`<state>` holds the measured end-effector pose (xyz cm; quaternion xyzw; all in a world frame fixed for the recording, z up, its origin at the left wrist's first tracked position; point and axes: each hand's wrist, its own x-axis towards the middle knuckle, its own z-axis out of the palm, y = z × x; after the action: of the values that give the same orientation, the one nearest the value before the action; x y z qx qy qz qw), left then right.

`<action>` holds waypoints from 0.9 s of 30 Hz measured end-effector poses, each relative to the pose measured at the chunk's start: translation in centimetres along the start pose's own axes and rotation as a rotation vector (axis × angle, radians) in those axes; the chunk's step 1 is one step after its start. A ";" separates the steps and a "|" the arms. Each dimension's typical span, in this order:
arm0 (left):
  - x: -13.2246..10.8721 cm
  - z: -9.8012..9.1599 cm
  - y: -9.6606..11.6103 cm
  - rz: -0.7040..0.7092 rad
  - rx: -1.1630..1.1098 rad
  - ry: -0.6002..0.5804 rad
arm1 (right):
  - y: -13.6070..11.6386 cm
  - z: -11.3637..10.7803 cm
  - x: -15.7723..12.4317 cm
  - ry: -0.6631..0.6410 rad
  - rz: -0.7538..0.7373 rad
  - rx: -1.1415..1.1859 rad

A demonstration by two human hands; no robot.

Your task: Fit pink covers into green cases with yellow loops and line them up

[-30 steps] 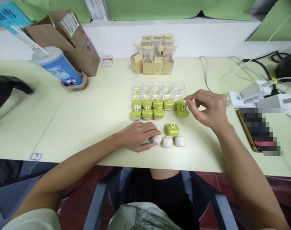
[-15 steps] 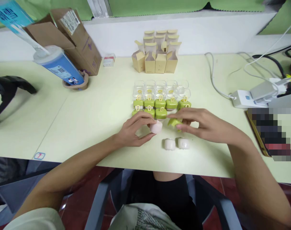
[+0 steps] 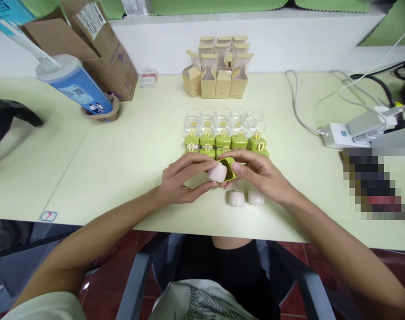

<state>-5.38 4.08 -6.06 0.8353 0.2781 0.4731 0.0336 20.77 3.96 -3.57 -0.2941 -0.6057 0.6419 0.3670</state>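
Between the fingertips of my left hand [image 3: 185,178] is a small pale pink rounded block [image 3: 217,173]. My right hand [image 3: 256,171] grips a hollow green cap [image 3: 228,168], its open side turned left against the block; whether the block has entered it I cannot tell. Just beyond my hands stand two rows of green-capped pieces with yellow loops [image 3: 223,141], the nearer row partly hidden by my fingers. Two more pale blocks, a left one [image 3: 236,198] and a right one [image 3: 256,198], lie on the table below my right hand.
Clear plastic cups [image 3: 223,115] line up behind the green caps. Farther back are several open cardboard boxes [image 3: 208,84]. A blue cylinder [image 3: 81,86] and a large carton [image 3: 112,66] stand at left. On the right lie a white power strip [image 3: 342,136] with cables and a blurred-out object [image 3: 375,184].
My right hand has moved left with the green cap, turning its opening toward the pale block and bringing it against the block. My left hand has stayed nearly in place.
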 end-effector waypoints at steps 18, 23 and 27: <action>0.4 0.6 -0.2 0.168 0.003 0.169 | 0.4 0.5 -0.2 0.061 -0.118 0.023; 0.6 0.6 -0.1 0.209 0.053 0.202 | 0.4 0.5 -0.2 0.061 -0.145 -0.001; 0.8 0.7 -0.1 0.218 0.052 0.198 | 0.4 0.3 -0.1 0.001 -0.170 -0.056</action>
<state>-4.55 4.75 -5.89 0.8104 0.1996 0.5467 -0.0671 20.58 3.71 -3.93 -0.2522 -0.6460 0.5911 0.4119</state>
